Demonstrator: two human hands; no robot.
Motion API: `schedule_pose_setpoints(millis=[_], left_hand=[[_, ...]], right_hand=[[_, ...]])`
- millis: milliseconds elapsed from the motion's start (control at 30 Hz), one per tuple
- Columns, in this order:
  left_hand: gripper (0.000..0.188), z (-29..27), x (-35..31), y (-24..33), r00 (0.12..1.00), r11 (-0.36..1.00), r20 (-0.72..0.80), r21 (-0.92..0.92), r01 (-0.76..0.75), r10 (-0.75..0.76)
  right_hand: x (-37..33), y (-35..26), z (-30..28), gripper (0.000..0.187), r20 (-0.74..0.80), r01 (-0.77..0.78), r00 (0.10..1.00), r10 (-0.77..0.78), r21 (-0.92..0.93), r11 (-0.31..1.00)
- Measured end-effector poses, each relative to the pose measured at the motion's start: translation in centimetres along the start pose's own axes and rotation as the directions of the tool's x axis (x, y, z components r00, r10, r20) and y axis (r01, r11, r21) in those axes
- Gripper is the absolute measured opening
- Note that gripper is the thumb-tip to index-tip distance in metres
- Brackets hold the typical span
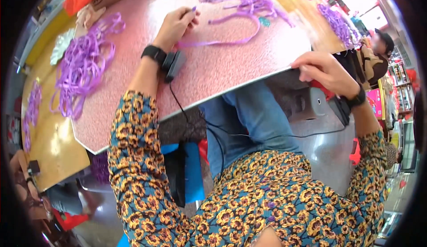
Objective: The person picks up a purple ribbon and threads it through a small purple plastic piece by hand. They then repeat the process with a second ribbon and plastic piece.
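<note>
Left hand (178,24) curled, hold unclear; purple strap (222,43) beside it; bare pink tabletop (240,66) rightward; right hand (329,72) half-closed at tabletop edge, hold unclear.

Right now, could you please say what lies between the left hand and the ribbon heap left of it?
The head view shows bare pink tabletop between left hand and heap.

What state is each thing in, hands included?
Left hand: fingers curled; hold unclear.
Right hand: bent fingers at the edge of the speckled pink tabletop.
Long flat purple ribbon strip: curved.
Large purple ribbon pile at left: tangled.
Purple ribbon bunch at top centre: overlapping.
Black left wristband: fastened.
Thin black cable: slack.
</note>
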State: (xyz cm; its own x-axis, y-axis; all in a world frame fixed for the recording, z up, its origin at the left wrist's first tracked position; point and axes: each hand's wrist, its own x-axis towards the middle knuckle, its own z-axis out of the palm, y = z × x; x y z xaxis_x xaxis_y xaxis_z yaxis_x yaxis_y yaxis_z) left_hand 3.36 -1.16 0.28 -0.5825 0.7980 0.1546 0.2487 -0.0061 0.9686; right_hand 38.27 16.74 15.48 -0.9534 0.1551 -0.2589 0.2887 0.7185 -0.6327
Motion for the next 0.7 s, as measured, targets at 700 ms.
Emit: schedule_pose_setpoints(millis=[700], left_hand=[[0.02,0.9,-0.6,2.3,1.0,0.958,0.019,-0.288,-0.008,0.014]], right_hand=[[23.9,0.8,3.0,0.022,-0.099,0.322,0.876,-0.472,-0.607,0.726]])
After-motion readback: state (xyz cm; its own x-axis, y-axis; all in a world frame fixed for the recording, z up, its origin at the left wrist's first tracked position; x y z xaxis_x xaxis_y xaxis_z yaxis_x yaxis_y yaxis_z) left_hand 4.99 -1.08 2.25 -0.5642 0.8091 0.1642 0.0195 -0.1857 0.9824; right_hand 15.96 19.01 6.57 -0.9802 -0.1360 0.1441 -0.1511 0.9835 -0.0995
